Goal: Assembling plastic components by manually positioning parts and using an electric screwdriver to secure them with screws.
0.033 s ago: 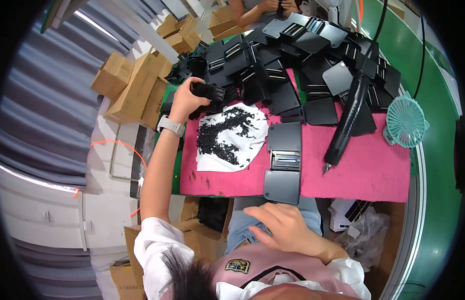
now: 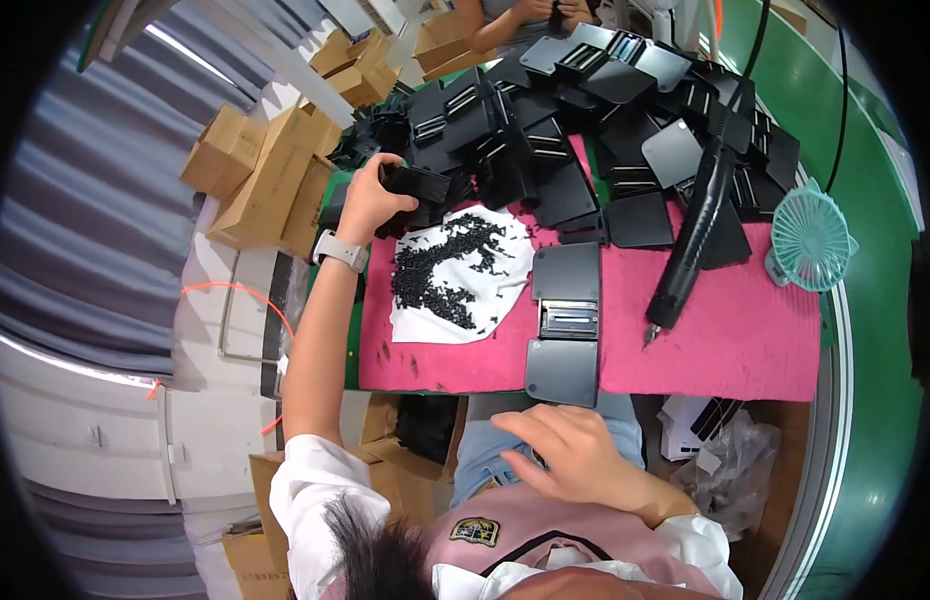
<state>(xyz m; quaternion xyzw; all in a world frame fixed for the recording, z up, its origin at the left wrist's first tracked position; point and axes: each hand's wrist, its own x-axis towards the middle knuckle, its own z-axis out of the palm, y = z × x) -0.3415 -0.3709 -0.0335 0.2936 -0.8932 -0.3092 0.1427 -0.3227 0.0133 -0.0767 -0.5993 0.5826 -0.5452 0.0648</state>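
Left hand [image 2: 370,200] fingers grip a black part [image 2: 417,183] from the pile [image 2: 585,110]; right hand [image 2: 565,450] rests open-fingered at the lap.

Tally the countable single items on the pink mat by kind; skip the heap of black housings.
Grey hinged housing, opened flat: 1
Black pen-shaped power screwdriver: 1
White sheet carrying small black parts: 1
Teal round fan: 1
Total: 4

Brown cardboard boxes [image 2: 270,175] stacked far left.
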